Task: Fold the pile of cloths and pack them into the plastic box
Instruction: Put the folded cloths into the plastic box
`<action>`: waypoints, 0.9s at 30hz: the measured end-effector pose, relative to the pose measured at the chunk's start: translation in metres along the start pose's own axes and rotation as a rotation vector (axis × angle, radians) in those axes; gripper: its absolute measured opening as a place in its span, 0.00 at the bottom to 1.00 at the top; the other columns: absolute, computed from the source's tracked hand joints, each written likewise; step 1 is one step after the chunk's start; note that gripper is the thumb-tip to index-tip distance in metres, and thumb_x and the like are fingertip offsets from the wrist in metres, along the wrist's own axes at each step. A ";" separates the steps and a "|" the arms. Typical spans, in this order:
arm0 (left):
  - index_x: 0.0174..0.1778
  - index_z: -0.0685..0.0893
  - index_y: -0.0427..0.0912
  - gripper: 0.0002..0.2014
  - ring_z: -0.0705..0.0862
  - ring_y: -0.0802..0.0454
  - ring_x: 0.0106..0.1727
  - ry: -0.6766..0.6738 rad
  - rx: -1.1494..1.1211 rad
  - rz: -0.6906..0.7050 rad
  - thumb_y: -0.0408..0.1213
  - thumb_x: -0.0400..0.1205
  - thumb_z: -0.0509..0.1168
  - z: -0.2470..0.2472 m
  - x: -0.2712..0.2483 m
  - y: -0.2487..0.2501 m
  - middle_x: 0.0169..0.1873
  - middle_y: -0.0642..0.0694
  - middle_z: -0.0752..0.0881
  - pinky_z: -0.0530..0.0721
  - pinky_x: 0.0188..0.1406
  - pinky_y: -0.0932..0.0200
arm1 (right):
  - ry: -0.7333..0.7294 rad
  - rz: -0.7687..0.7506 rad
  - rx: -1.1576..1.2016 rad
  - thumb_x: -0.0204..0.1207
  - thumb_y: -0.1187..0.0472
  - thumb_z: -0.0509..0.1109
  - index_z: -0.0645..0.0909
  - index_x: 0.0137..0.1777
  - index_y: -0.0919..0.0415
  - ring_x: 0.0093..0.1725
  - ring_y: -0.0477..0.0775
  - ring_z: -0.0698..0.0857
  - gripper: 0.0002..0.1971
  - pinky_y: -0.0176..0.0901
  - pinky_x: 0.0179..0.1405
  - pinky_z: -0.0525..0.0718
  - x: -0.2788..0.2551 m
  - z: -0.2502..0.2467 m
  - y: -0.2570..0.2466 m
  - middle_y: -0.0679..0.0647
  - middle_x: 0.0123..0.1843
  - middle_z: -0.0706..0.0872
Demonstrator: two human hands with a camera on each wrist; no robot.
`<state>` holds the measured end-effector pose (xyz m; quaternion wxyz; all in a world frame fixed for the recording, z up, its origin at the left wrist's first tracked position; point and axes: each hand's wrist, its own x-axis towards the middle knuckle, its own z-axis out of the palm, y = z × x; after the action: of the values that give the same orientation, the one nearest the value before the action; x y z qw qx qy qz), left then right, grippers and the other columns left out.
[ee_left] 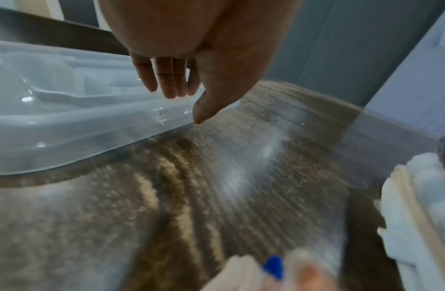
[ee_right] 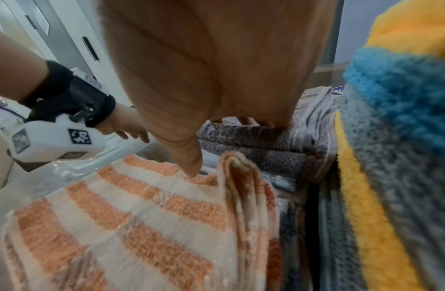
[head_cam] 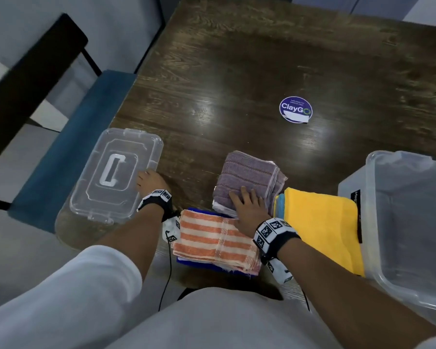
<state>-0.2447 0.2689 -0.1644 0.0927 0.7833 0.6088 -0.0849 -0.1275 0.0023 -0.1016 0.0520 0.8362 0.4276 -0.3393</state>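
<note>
dark wooden counter [head_cam: 237, 71]: right grip [head_cam: 247, 207] flat, released, on purple cloth stack [head_cam: 249, 170]; left of stack, left grip [head_cam: 152, 183] released, at lid [head_cam: 96, 192] edge.

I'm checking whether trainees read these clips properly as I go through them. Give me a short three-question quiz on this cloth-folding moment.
1. True or false: no cloth lies in the plastic box yet.
2. The right hand rests flat on which stack? A orange-striped, B purple cloth, C yellow.
3. Fill in: the left hand is at the edge of the clear ____.
Key: 1 true; 2 B; 3 lid.
</note>
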 end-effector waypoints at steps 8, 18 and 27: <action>0.68 0.74 0.29 0.18 0.77 0.27 0.68 -0.126 -0.165 0.197 0.23 0.82 0.65 -0.005 0.011 0.047 0.68 0.27 0.75 0.78 0.68 0.36 | -0.002 -0.002 0.024 0.85 0.50 0.65 0.41 0.89 0.48 0.88 0.69 0.39 0.41 0.68 0.87 0.42 0.001 0.001 -0.001 0.59 0.90 0.37; 0.59 0.89 0.35 0.12 0.88 0.34 0.56 -0.237 -0.236 0.470 0.24 0.82 0.65 -0.003 -0.017 0.116 0.52 0.33 0.90 0.87 0.56 0.45 | -0.001 -0.098 0.159 0.85 0.49 0.66 0.43 0.90 0.46 0.89 0.62 0.38 0.41 0.61 0.87 0.41 -0.007 0.003 0.021 0.54 0.91 0.36; 0.57 0.89 0.31 0.13 0.86 0.30 0.59 -0.338 -0.238 0.471 0.23 0.84 0.59 -0.013 -0.033 0.133 0.55 0.30 0.88 0.85 0.61 0.38 | 0.225 -0.105 0.475 0.87 0.57 0.65 0.64 0.86 0.53 0.86 0.59 0.62 0.28 0.54 0.84 0.63 -0.035 -0.017 0.045 0.56 0.87 0.64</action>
<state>-0.1233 0.2089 -0.1385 0.3007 0.8612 0.3923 -0.1183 -0.0991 -0.0428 -0.0766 -0.2114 0.8341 0.3818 -0.3373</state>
